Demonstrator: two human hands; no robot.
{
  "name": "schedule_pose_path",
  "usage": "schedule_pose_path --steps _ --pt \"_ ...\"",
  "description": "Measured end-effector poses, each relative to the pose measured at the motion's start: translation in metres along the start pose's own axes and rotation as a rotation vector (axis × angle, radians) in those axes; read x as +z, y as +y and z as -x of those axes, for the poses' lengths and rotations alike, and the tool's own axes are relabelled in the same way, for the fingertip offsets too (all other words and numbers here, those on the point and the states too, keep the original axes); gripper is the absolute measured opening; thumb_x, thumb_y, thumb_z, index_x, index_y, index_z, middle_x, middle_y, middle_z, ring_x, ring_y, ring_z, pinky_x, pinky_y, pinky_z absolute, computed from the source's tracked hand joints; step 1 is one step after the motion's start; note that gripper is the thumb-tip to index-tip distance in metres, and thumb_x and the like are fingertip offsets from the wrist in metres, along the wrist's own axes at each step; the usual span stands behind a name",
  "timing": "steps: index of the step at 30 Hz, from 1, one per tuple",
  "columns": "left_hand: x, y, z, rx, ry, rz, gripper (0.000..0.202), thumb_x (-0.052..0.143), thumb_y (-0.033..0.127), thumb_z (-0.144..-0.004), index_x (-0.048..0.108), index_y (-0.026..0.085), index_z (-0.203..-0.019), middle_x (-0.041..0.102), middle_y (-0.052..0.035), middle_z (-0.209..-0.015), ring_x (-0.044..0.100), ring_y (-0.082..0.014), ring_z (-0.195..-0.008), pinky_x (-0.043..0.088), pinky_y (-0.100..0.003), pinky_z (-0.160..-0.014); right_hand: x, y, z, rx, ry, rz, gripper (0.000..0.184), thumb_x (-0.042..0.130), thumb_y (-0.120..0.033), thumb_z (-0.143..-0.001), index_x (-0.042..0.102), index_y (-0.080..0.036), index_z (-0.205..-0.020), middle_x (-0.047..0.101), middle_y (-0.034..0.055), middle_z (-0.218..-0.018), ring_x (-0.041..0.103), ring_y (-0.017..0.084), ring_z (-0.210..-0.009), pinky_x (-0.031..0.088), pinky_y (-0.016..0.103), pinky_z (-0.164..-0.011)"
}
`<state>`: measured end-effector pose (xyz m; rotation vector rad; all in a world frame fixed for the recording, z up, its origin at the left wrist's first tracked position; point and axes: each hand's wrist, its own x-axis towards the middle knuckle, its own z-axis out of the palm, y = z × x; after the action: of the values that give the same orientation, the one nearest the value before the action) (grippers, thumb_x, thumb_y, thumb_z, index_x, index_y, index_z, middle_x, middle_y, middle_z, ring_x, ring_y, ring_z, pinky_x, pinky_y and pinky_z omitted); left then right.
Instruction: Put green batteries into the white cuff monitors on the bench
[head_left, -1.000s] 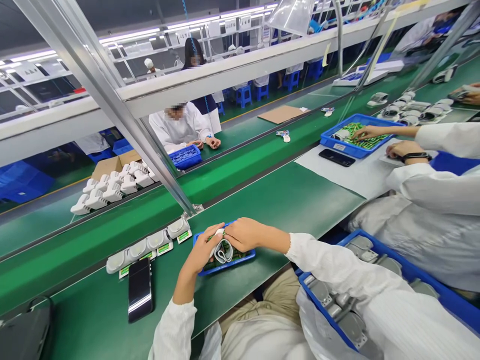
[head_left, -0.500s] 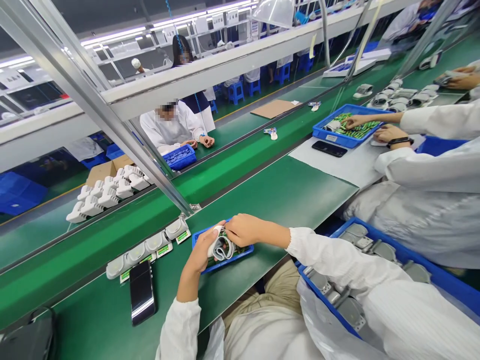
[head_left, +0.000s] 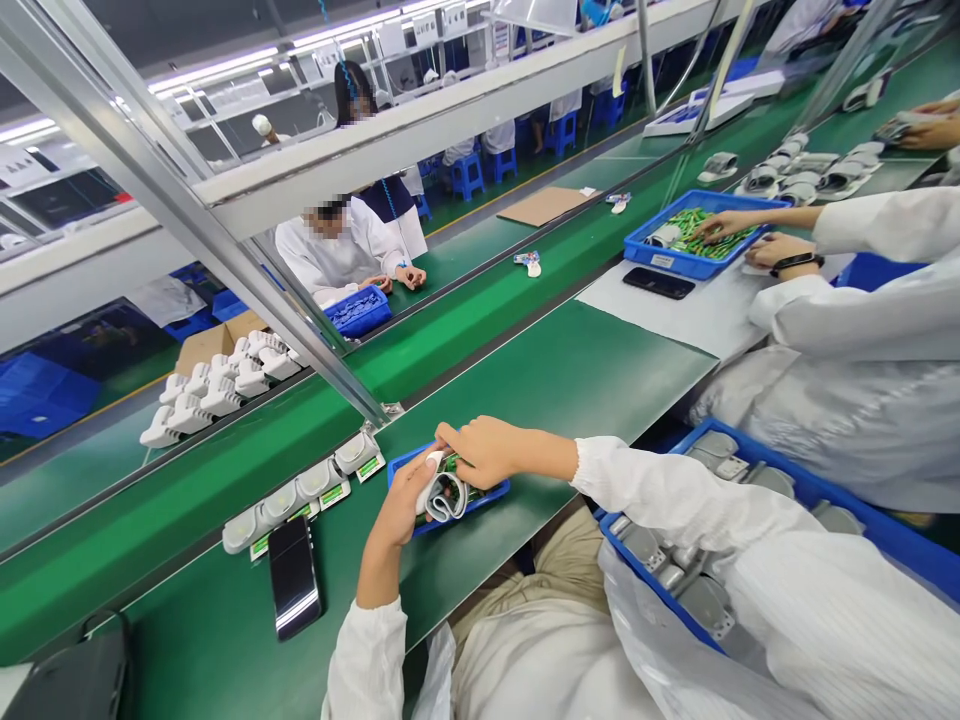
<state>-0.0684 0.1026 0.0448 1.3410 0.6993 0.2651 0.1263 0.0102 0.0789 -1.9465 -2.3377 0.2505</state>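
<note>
From here I see the left hand [head_left: 403, 502] holding the white device [head_left: 448, 508] over the blue tray [head_left: 486, 502], but whether the right hand [head_left: 486, 452] beside it grips anything, I cannot tell.

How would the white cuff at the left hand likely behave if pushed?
The cuff is probably springy rather than limp, since its band forms an open curl beside the left hand. It would likely flex under pressure, as the band looks thin. Its rounded outline suggests it might roll if set loose.
</note>
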Motion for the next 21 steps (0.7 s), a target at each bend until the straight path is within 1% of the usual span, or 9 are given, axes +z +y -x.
schedule_pose_path --steps 3,6,8,10,13,15,17,19,21 --pt "0.002 -0.003 0.001 -0.008 -0.035 0.000 0.079 0.073 0.072 -0.088 0.065 0.011 -0.137 0.072 -0.0055 -0.075 0.055 -0.0122 -0.050 0.036 -0.023 -0.045 0.003 0.002 -0.002 -0.048 0.000 0.018 0.042 0.051 -0.027 -0.098 0.050 -0.010 -0.137 0.078 0.0160 -0.098 0.075 0.033 -0.082 0.049 0.036 -0.070" --pt "0.003 -0.004 0.002 -0.048 -0.072 -0.024 0.068 0.072 0.073 -0.088 0.066 0.013 -0.119 0.070 -0.0043 -0.074 0.053 -0.0108 -0.046 0.032 -0.022 -0.041 0.010 0.008 -0.004 -0.126 -0.032 0.042 0.039 0.049 -0.028 -0.099 0.052 -0.011 -0.134 0.078 0.0155 -0.097 0.075 0.032 -0.081 0.048 0.036 -0.069" --pt "0.001 -0.004 0.001 -0.082 -0.113 -0.038 0.065 0.071 0.073 -0.089 0.065 0.014 -0.114 0.069 -0.0035 -0.071 0.050 -0.0099 -0.043 0.029 -0.022 -0.039 0.015 0.013 -0.007 -0.186 -0.046 0.071 0.039 0.048 -0.029 -0.100 0.052 -0.011 -0.135 0.078 0.0152 -0.096 0.075 0.032 -0.081 0.047 0.036 -0.068" --pt "-0.003 -0.003 -0.004 -0.098 -0.155 -0.027 0.063 0.072 0.071 -0.089 0.066 0.013 -0.112 0.069 -0.0035 -0.070 0.048 -0.0091 -0.042 0.029 -0.022 -0.040 0.019 0.017 -0.012 -0.227 -0.054 0.113 0.040 0.047 -0.029 -0.101 0.051 -0.010 -0.136 0.078 0.0154 -0.093 0.074 0.033 -0.081 0.047 0.036 -0.068" --pt "-0.010 -0.001 -0.017 -0.103 -0.176 -0.015 0.060 0.074 0.069 -0.088 0.068 0.012 -0.107 0.067 -0.0031 -0.068 0.046 -0.0085 -0.042 0.029 -0.023 -0.041 0.022 0.020 -0.022 -0.219 -0.036 0.150 0.041 0.047 -0.028 -0.101 0.050 -0.008 -0.137 0.077 0.0164 -0.093 0.074 0.033 -0.082 0.046 0.036 -0.070" --pt "-0.014 0.001 -0.027 -0.112 -0.120 -0.033 0.062 0.076 0.071 -0.085 0.068 0.013 -0.104 0.065 -0.0023 -0.066 0.045 -0.0087 -0.043 0.027 -0.022 -0.039 0.025 0.023 -0.029 -0.157 -0.012 0.153 0.040 0.047 -0.028 -0.102 0.050 -0.008 -0.137 0.077 0.0169 -0.094 0.075 0.033 -0.083 0.046 0.036 -0.071" --pt "-0.017 0.004 -0.031 -0.117 -0.026 -0.052 0.066 0.079 0.073 -0.080 0.069 0.013 -0.106 0.066 -0.0024 -0.070 0.047 -0.0094 -0.047 0.028 -0.021 -0.037 0.027 0.028 -0.029 -0.097 -0.006 0.146 0.039 0.049 -0.027 -0.101 0.052 -0.009 -0.135 0.077 0.0169 -0.096 0.075 0.033 -0.086 0.044 0.034 -0.071" --pt "-0.021 0.009 -0.026 -0.098 0.061 -0.062 0.073 0.080 0.075 -0.079 0.070 0.012 -0.113 0.067 -0.0033 -0.075 0.050 -0.0099 -0.051 0.031 -0.020 -0.037 0.031 0.037 -0.021 -0.034 -0.007 0.123 0.035 0.051 -0.024 -0.100 0.055 -0.010 -0.132 0.077 0.0160 -0.097 0.074 0.032 -0.088 0.042 0.033 -0.071" --pt "-0.024 0.014 -0.012 -0.058 0.114 -0.052 0.075 0.077 0.075 -0.082 0.071 0.011 -0.120 0.067 -0.0039 -0.077 0.049 -0.0099 -0.052 0.034 -0.020 -0.037 0.036 0.047 -0.006 0.068 0.036 0.051 0.028 0.048 -0.022 -0.102 0.057 -0.013 -0.127 0.076 0.0139 -0.100 0.073 0.029 -0.089 0.041 0.031 -0.071"
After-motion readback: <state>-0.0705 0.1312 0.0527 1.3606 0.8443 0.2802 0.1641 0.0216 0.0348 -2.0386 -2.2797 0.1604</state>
